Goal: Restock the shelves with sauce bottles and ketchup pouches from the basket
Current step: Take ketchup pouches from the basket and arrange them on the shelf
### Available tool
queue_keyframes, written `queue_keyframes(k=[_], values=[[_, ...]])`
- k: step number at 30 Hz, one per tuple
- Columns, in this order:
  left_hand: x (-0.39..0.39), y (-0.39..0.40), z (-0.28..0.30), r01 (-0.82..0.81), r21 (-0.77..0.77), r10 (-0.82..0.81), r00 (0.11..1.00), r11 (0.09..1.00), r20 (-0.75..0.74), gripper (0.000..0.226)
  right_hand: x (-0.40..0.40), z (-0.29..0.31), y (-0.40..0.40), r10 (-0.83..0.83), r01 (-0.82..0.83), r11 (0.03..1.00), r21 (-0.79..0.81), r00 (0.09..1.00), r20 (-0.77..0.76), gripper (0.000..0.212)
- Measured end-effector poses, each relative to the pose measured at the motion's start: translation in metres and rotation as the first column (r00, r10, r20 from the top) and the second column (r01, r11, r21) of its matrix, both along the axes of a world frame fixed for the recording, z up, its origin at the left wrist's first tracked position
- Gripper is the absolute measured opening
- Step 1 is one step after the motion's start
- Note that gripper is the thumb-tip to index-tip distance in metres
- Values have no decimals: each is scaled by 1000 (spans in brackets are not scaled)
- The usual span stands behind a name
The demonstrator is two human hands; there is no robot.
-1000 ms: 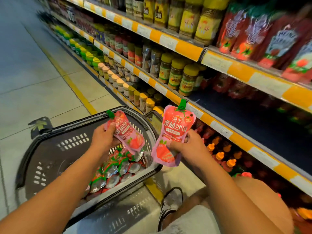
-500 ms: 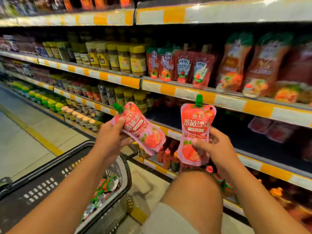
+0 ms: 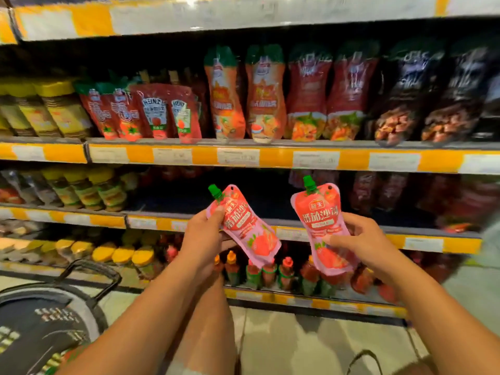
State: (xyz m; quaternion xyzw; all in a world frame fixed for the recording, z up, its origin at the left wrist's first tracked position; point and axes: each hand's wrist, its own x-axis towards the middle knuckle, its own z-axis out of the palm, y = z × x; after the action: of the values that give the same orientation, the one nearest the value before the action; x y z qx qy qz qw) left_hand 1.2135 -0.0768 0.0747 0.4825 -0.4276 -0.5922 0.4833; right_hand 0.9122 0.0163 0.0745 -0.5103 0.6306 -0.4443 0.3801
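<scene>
Looking down from head height, the view showed two bare forearms reaching forward from the bottom edge, with a bare knee between them. At the lower left sat a dark plastic shopping basket on the pale floor, its handle raised; what lay inside it was too blurred to tell.

The left hand gripped a pink ketchup pouch, fingers curled behind it and the thumb pressed on its upper front near the green cap. That pouch tilted, its cap up and to the left, its base down and to the right. The right hand pinched a second ketchup pouch of the same kind by its lower half, thumb across the front, fingers behind. This one stood nearly upright with its green cap on top. The two pouches were near each other but not touching, and both were held in the air in front of the shelves.

Beyond the hands, the middle shelf had an orange and white price strip and a dark gap behind the pouches. Below it stood a row of red sauce bottles with green collars. The upper shelf carried standing red pouches and, to the left, jars with yellow lids.
</scene>
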Motion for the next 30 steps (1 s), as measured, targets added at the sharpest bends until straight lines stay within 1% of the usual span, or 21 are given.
queue_keyframes(k=[5, 8, 12, 15, 16, 17, 21, 25, 28, 30], values=[[-46, -9, -24, 75, 88, -81, 995, 993, 61, 23, -25, -19, 3, -68, 73, 994, 77, 996, -66, 32], [-69, -17, -26, 123, 91, -131, 987, 988, 95, 23, -32, -22, -4, -121, 128, 987, 93, 990, -78, 30], [-102, -32, -18, 127, 63, -136, 975, 990, 174, 28, -34, -22, -17, -186, 190, 978, 82, 981, -50, 20], [-126, -49, -14, 136, 44, -142, 969, 990, 202, 42, -33, -21, -28, -245, 245, 967, 74, 970, -10, 14], [-132, -55, -15, 142, 46, -149, 967, 989, 206, 43, -33, -21, -33, -266, 266, 961, 74, 964, -9, 13], [-138, -60, -17, 140, 52, -148, 966, 989, 211, 39, -33, -20, -37, -287, 286, 955, 74, 958, -3, 14], [-151, -74, -25, 141, 99, -154, 978, 985, 144, 23, -40, -21, -53, -366, 361, 927, 105, 930, 32, 18], [-153, -84, -28, 157, 123, -160, 987, 980, 15, 23, -46, -22, -69, -457, 446, 885, 133, 887, 65, 21], [-158, -96, -23, 128, 104, -124, 991, 986, -43, 18, -46, -23, -80, -511, 498, 856, 141, 856, 80, 29], [-161, -108, -20, 98, 85, -92, 993, 992, -69, 14, -45, -22, -87, -532, 520, 844, 133, 842, 85, 26]])
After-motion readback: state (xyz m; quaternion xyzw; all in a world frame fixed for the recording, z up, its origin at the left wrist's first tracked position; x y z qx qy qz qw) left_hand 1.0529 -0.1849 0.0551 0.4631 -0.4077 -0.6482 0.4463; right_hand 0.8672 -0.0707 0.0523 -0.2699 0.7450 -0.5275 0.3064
